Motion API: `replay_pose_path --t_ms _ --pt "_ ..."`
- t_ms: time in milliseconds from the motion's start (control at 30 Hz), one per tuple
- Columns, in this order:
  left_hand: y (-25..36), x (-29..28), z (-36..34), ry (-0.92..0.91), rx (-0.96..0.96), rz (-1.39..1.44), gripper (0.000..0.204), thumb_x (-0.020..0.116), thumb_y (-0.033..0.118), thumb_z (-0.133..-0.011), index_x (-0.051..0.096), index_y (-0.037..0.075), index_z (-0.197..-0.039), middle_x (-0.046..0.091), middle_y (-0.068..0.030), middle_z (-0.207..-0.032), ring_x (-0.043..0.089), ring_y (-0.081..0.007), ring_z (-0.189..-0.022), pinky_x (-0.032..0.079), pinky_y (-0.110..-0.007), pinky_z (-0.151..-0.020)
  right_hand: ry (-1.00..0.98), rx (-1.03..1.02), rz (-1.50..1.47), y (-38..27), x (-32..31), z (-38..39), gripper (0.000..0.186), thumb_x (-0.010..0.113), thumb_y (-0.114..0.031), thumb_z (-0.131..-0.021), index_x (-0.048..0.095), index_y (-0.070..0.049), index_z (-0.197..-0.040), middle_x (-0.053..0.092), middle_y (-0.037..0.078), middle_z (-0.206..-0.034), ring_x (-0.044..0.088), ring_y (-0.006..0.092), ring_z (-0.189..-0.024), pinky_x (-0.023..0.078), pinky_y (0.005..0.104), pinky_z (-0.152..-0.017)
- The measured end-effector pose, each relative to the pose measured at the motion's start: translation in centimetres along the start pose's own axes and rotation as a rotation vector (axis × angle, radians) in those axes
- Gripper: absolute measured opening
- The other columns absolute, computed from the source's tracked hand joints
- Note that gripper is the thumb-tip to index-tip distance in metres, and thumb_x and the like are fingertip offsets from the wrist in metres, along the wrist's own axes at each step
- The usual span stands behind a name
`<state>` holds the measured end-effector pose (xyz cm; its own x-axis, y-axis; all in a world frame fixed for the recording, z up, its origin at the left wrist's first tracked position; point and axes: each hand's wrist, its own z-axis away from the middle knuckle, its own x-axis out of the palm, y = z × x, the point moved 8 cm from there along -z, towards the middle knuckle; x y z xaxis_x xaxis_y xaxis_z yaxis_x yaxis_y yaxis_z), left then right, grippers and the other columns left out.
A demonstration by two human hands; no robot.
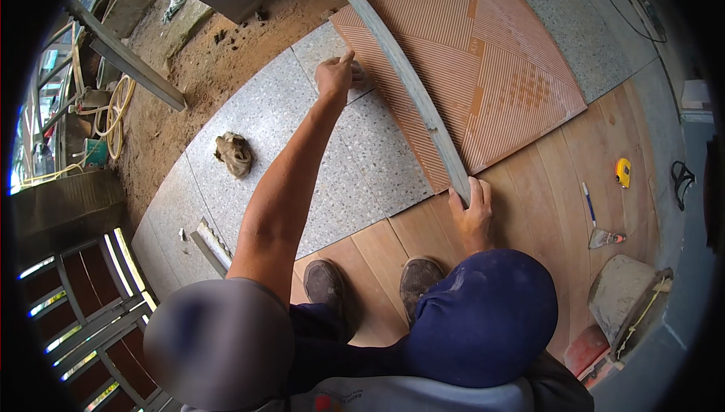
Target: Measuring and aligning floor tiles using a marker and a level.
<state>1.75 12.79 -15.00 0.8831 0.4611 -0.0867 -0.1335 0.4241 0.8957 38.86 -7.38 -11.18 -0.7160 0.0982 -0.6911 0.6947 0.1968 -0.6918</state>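
A large ribbed tile [438,64], orange-brown, lies face down with its grooved back showing, partly over speckled grey tiles [302,163]. Across its back runs a long grey straightedge [404,64], from the far edge toward me. My right hand [473,216] grips the straightedge's near end, thumb and fingers to either side, by the ribbed tile's near edge. At the tile's far left edge, my left hand [336,78] is closed, thumb and finger pinched close to the rim. What those fingers hold, if anything, is hidden.
A crumpled cloth [232,155] and a notched trowel [210,246] lie on the grey tiles. Right, on wood-look flooring [544,208], are a yellow tape measure [622,172], a pencil [589,204], a putty knife [606,238] and a bucket [630,299]. Bare soil [196,57] borders the far left.
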Motion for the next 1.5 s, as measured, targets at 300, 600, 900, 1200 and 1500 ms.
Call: replay_pose_path --t_ms 300,600,900,1200,1500 --pt "-0.6 -2.5 -0.7 -0.036 0.170 -0.163 0.031 0.069 0.019 -0.098 0.072 -0.009 -0.110 0.073 -0.0137 -0.088 0.071 -0.0200 -0.070 0.061 -0.031 -0.066 0.092 -0.015 0.069 1.3 -3.0 -1.7 0.046 0.076 -0.019 -0.089 0.058 0.004 -0.124 0.059 0.025 -0.113 0.063 0.0445 -0.098 0.054 0.0488 -0.080" --pt "-0.2 -2.2 0.7 0.090 0.353 -0.395 0.032 0.070 0.025 -0.088 0.078 -0.003 -0.099 0.074 -0.0158 -0.075 0.072 -0.0238 -0.068 0.057 -0.038 -0.069 0.134 0.054 0.154 4.4 -7.5 0.3 0.044 0.075 -0.017 -0.090 0.057 0.004 -0.124 0.059 0.026 -0.112 0.061 0.0453 -0.100 0.053 0.0501 -0.084" --pt "-0.2 -2.6 1.7 0.061 0.263 -0.377 0.031 0.071 0.020 -0.090 0.076 -0.005 -0.108 0.076 -0.0154 -0.085 0.073 -0.0214 -0.073 0.058 -0.035 -0.068 0.253 0.197 0.363 10.6 -14.8 3.3 0.042 0.074 -0.020 -0.092 0.058 0.005 -0.123 0.059 0.025 -0.113 0.061 0.0454 -0.104 0.051 0.0506 -0.088" --pt "1.3 -2.6 4.2 0.152 0.500 -0.625 0.034 0.065 0.023 -0.092 0.076 -0.003 -0.111 0.075 -0.0245 -0.097 0.073 -0.0383 -0.090 0.056 -0.044 -0.084 0.355 0.278 0.491 16.4 -20.9 2.2 0.043 0.071 -0.023 -0.094 0.058 0.009 -0.120 0.058 0.028 -0.110 0.059 0.0463 -0.103 0.049 0.0511 -0.089" --pt "-1.1 1.3 10.6 0.193 0.780 -0.849 0.033 0.057 0.016 -0.101 0.064 -0.003 -0.127 0.064 -0.0231 -0.130 0.055 -0.0395 -0.126 0.038 -0.051 -0.112 0.362 0.352 0.563 22.4 -23.3 0.5 0.048 0.071 -0.027 -0.091 0.060 0.012 -0.117 0.060 0.029 -0.108 0.058 0.0475 -0.106 0.047 0.0526 -0.093"
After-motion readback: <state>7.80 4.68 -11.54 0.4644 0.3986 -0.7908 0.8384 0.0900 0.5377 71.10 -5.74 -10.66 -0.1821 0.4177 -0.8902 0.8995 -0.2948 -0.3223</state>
